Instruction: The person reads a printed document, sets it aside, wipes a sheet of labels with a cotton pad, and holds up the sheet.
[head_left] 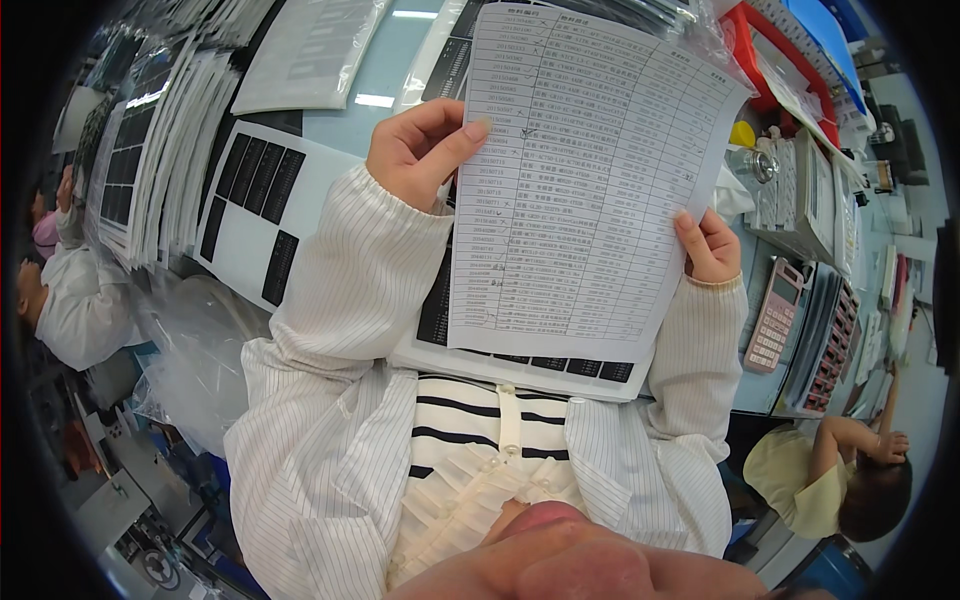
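A white printed sheet point(590, 220) with a ruled table and small pen marks is held up in front of me by both hands. My left hand point(422, 150) pinches its left edge, thumb on the front and fingers behind. On the right edge, lower down, my right hand point(708, 246) grips the paper the same way, its fingers partly hidden behind it. Beneath the sheet lies a stack of white sheets with black printed panels point(570, 380), mostly covered. Another white sheet with black rectangles point(262, 190) rests beside my left forearm.
Tall paper stacks point(160, 150) and a plastic-wrapped pack point(310, 50) occupy the left. To the right are a pink calculator point(775, 318), a red tray point(745, 50), a glass jar point(752, 165) and binders point(820, 340). Clear plastic bags point(195, 350) hang at the left. Other people sit on both sides.
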